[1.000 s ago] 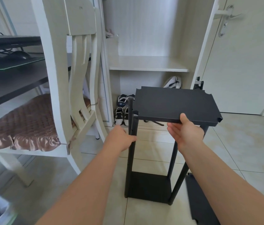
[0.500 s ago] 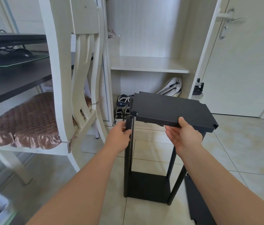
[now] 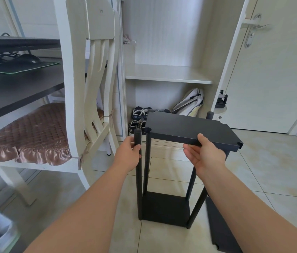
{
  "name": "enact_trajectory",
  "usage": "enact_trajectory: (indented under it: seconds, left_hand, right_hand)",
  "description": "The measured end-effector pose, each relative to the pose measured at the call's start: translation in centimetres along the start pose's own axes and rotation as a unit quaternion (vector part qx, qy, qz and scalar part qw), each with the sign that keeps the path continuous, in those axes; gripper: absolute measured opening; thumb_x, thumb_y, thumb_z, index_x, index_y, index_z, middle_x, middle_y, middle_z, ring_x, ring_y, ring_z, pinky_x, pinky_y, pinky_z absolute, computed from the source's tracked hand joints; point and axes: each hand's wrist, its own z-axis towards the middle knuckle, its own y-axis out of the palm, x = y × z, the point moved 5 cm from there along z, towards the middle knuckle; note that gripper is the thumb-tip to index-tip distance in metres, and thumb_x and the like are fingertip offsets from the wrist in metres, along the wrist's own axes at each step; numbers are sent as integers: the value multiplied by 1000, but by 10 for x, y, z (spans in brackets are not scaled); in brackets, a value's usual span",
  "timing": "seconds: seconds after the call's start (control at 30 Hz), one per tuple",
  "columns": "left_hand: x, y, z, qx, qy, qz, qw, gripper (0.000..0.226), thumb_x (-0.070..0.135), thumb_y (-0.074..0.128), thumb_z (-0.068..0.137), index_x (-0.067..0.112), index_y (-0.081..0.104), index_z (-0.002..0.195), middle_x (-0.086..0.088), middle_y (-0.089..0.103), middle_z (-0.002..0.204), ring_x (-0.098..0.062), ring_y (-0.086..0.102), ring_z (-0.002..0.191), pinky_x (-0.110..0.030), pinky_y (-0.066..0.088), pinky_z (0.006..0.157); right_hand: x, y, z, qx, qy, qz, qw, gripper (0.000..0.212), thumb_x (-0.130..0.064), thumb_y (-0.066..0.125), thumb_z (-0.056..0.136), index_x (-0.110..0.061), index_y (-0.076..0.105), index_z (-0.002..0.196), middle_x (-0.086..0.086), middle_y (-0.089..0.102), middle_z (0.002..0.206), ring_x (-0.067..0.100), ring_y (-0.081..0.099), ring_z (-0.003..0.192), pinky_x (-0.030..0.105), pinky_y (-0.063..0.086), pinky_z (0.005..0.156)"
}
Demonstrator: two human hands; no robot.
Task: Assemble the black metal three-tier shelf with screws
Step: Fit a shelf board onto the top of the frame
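A black metal shelf frame stands on the tiled floor: a bottom panel (image 3: 164,207) with black upright poles rising from its corners. My left hand (image 3: 128,153) grips the near left pole (image 3: 138,179) just below its top. My right hand (image 3: 205,154) holds the front edge of a loose black shelf panel (image 3: 186,127), thumb on top and fingers underneath. The panel sits tilted among the pole tops, its left corner notch against the far left pole (image 3: 147,161). A third black panel (image 3: 220,232) lies flat on the floor to the right.
A white chair (image 3: 74,88) with a brown quilted cushion stands close on the left, beside a dark desk (image 3: 16,88). An open white wardrobe (image 3: 167,73) with shoes at its base is behind the frame. A white door (image 3: 275,70) is at the right.
The shelf panel has come down and tilted, so the tops of the near left and far right poles now stick out above it. My left hand stays on the near left pole.
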Motion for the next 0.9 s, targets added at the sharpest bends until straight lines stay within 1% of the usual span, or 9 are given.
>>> enact_trajectory:
  seconds: [0.13, 0.23, 0.37, 0.5, 0.6, 0.67, 0.8, 0.9]
  left_hand:
    - [-2, 1, 2, 7, 2, 1, 1000, 17, 18, 49, 104, 23, 48, 120, 5, 60, 106, -14, 68, 86, -22, 48, 65]
    - [-3, 2, 3, 13, 0, 1, 1000, 22, 18, 49, 104, 20, 50, 125, 4, 61, 108, -16, 68, 88, -25, 50, 71]
    - [-4, 3, 3, 15, -5, 2, 1000, 23, 18, 49, 104, 19, 50, 127, 2, 61, 109, -16, 69, 89, -28, 53, 77]
    - [-6, -1, 2, 21, -11, 8, 1000, 25, 19, 50, 103, 18, 49, 128, 1, 62, 113, -17, 69, 91, -35, 56, 84]
    - [-6, -2, 1, 23, -10, 18, 1000, 26, 20, 50, 103, 19, 49, 130, 0, 63, 115, -17, 70, 91, -37, 58, 85]
    - [-7, -3, 0, 24, -9, 23, 999, 27, 20, 50, 103, 19, 49, 131, 1, 63, 116, -17, 70, 91, -38, 58, 85]
    - [-9, -6, -2, 22, -10, 25, 999, 29, 20, 50, 103, 19, 49, 132, -1, 64, 118, -18, 70, 92, -38, 59, 85]
    - [-10, -8, -2, 22, -11, 23, 999, 28, 19, 49, 103, 19, 49, 132, 0, 63, 116, -17, 70, 91, -37, 58, 83]
  right_hand:
    - [-4, -2, -2, -18, -7, -3, 1000, 20, -20, 69, 98, -5, 60, 109, 19, 74, 93, 28, 78, 76, 32, 62, 60]
    - [-6, -2, -3, -36, -6, 5, 999, 22, -19, 69, 97, -3, 60, 110, 21, 74, 94, 29, 78, 76, 33, 63, 62]
    - [-9, 2, -3, -56, -8, 16, 998, 20, -17, 69, 98, -3, 59, 108, 22, 73, 93, 30, 77, 76, 35, 63, 63]
    - [-9, 12, -3, -81, -12, 17, 996, 18, -17, 67, 99, -3, 61, 106, 22, 74, 92, 30, 77, 77, 35, 62, 65]
    - [-5, 21, -3, -107, -12, 11, 994, 21, -18, 67, 99, -2, 61, 112, 22, 74, 97, 30, 78, 79, 32, 62, 62]
    - [-1, 26, -2, -110, -6, 11, 994, 23, -18, 67, 99, -1, 61, 114, 23, 74, 98, 30, 78, 80, 33, 63, 64]
    - [6, 26, 4, -93, 10, 8, 996, 30, -18, 69, 97, -1, 59, 119, 24, 73, 102, 31, 77, 79, 36, 64, 68]
    - [10, 24, 8, -79, 14, 5, 997, 31, -18, 70, 97, -1, 59, 121, 24, 73, 101, 31, 77, 78, 37, 64, 70]
